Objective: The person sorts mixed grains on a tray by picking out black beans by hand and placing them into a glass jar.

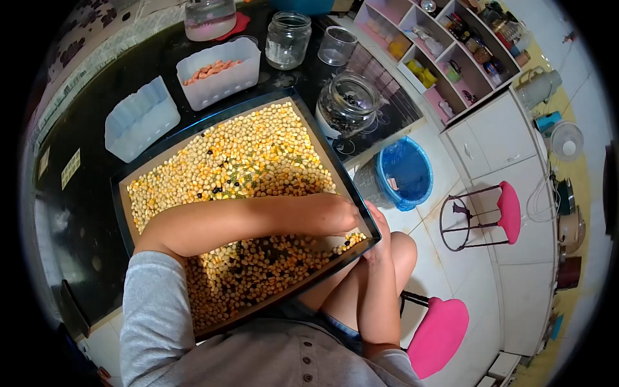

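Observation:
A shallow dark-rimmed box tray (213, 111) lies tilted across the black table edge and my lap. It is spread with mixed chickpeas and corn kernels (251, 138), with green and black beans among them. My left arm reaches across it, and my left hand (338, 216) is low over the grains at the right corner, its fingers hidden beneath the hand. My right hand (379, 229) wraps the outside of that same corner, with part of the fingers behind the rim. A few kernels (353, 240) lie in the corner below my left hand.
Beyond the tray stand a white basket (145, 122), another basket (219, 87) of pinkish nuts, a glass jar (288, 48), a clear cup (336, 46) and a jar of dark beans (348, 106). A blue-lined bin (406, 171) and pink stools (438, 335) are to the right.

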The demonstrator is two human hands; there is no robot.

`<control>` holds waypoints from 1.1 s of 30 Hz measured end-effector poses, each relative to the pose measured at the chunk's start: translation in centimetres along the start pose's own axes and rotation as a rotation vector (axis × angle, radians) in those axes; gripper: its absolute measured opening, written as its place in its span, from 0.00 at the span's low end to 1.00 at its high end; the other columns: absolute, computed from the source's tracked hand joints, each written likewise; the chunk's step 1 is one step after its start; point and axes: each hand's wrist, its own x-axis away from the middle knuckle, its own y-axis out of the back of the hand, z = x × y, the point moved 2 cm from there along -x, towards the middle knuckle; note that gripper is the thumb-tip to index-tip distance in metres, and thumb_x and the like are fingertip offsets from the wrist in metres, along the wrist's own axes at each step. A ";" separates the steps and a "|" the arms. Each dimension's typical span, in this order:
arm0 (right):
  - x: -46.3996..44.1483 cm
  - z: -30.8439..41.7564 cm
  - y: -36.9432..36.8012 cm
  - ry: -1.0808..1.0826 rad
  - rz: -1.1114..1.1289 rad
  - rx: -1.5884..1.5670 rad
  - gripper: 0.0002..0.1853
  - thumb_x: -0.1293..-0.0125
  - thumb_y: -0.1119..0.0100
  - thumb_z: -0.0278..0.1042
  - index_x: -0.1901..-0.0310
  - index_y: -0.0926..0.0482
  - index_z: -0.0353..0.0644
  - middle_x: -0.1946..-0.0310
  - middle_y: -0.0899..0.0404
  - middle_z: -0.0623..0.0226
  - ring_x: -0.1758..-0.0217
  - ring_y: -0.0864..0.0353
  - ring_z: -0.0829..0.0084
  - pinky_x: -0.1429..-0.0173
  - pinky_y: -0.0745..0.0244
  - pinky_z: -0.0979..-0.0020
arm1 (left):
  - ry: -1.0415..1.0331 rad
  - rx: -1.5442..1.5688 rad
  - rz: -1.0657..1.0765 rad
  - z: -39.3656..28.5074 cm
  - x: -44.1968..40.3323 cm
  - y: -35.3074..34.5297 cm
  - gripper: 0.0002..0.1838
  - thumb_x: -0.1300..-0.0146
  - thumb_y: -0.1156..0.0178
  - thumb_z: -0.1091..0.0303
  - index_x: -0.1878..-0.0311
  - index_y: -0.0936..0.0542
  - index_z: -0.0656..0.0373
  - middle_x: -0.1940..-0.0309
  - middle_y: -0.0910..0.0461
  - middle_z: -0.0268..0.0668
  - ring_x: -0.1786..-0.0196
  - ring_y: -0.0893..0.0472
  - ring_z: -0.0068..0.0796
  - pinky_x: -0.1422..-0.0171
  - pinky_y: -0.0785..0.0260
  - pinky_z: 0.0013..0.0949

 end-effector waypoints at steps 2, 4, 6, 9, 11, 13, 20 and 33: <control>0.0 -0.1 0.1 0.006 0.007 0.000 0.12 0.34 0.52 0.29 0.54 0.28 0.32 0.62 0.22 0.62 0.60 0.22 0.74 0.55 0.26 0.76 | 0.026 -0.038 0.025 -0.3 -0.2 0.2 0.05 0.47 0.45 0.71 0.71 0.27 0.62 0.68 0.26 0.42 0.65 0.23 0.40 0.62 0.29 0.38; -0.1 0.1 0.0 0.006 0.012 0.014 0.12 0.34 0.52 0.29 0.54 0.28 0.32 0.62 0.22 0.62 0.60 0.22 0.74 0.55 0.26 0.76 | 0.024 0.045 0.048 -0.6 -0.5 0.5 0.04 0.47 0.45 0.70 0.71 0.27 0.61 0.68 0.26 0.42 0.64 0.22 0.39 0.62 0.29 0.39; -0.1 0.2 0.1 0.004 0.016 0.031 0.12 0.34 0.52 0.29 0.54 0.28 0.32 0.61 0.22 0.62 0.60 0.22 0.74 0.55 0.26 0.76 | 0.020 0.130 0.065 -0.7 -0.7 0.4 0.04 0.47 0.44 0.70 0.71 0.26 0.60 0.69 0.25 0.41 0.64 0.22 0.39 0.62 0.29 0.39; -0.4 0.0 0.1 0.021 0.015 0.027 0.12 0.34 0.52 0.30 0.54 0.28 0.32 0.61 0.22 0.62 0.60 0.22 0.74 0.54 0.26 0.76 | -0.048 0.159 0.092 -0.9 -0.9 0.0 0.03 0.48 0.44 0.71 0.70 0.24 0.58 0.69 0.25 0.40 0.64 0.22 0.40 0.61 0.29 0.40; -0.6 0.0 -0.1 0.034 0.013 0.012 0.12 0.34 0.51 0.30 0.53 0.28 0.32 0.61 0.22 0.62 0.60 0.22 0.74 0.54 0.27 0.75 | 0.043 0.118 0.277 -0.5 -1.2 -0.7 0.04 0.49 0.45 0.71 0.70 0.23 0.59 0.69 0.24 0.40 0.64 0.22 0.41 0.60 0.29 0.40; -0.6 0.0 0.0 0.038 0.014 0.028 0.12 0.34 0.51 0.30 0.53 0.28 0.32 0.61 0.22 0.62 0.60 0.22 0.74 0.54 0.27 0.75 | 0.055 0.108 0.287 -0.7 -1.4 -0.7 0.04 0.50 0.45 0.71 0.71 0.23 0.60 0.69 0.24 0.40 0.64 0.22 0.42 0.59 0.29 0.40; -0.7 0.0 -0.4 0.038 0.102 -0.049 0.14 0.35 0.52 0.29 0.50 0.29 0.33 0.58 0.22 0.61 0.58 0.21 0.73 0.52 0.26 0.74 | 0.103 0.103 0.247 -0.8 -1.0 -1.0 0.04 0.52 0.44 0.69 0.74 0.23 0.58 0.75 0.24 0.39 0.69 0.22 0.39 0.65 0.31 0.37; -1.6 -0.2 -0.4 0.015 0.022 0.048 0.19 0.35 0.51 0.30 0.44 0.32 0.33 0.51 0.25 0.60 0.51 0.23 0.70 0.47 0.28 0.72 | 0.011 0.029 -0.321 1.8 -1.3 15.6 0.06 0.51 0.41 0.68 0.70 0.21 0.58 0.73 0.22 0.39 0.70 0.21 0.36 0.65 0.28 0.31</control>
